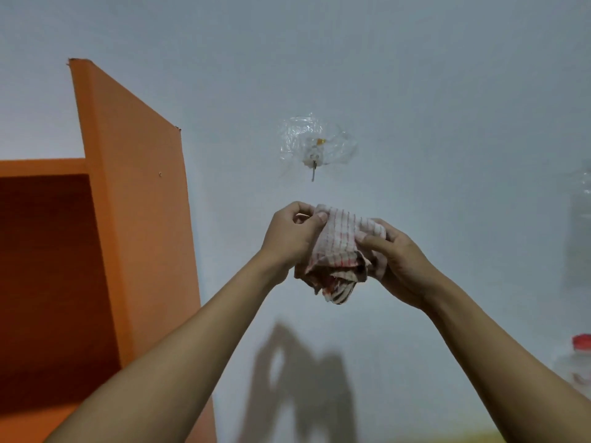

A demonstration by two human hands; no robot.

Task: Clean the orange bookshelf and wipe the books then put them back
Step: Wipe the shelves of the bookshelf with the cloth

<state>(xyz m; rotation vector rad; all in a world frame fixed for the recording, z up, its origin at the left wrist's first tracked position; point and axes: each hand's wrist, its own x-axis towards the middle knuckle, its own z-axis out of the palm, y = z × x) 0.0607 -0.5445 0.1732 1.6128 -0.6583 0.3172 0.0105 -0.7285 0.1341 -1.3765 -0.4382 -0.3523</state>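
A crumpled white cloth point(339, 247) with thin red stripes is held up in front of the pale wall, to the right of the orange bookshelf point(134, 199). My left hand point(291, 238) pinches its upper left corner. My right hand point(396, 257) grips its right side, fingers curled into the fabric. The loose lower part of the cloth hangs bunched between both hands. The bookshelf fills the left of the view; one compartment point(48, 282) shows, dark inside, with no books visible.
A clear plastic adhesive hook point(315, 155) is stuck to the wall just above the hands. At the far right edge stand a clear bottle point(580, 231) and a container with a red cap point(582, 343). My arms cast a shadow low on the wall.
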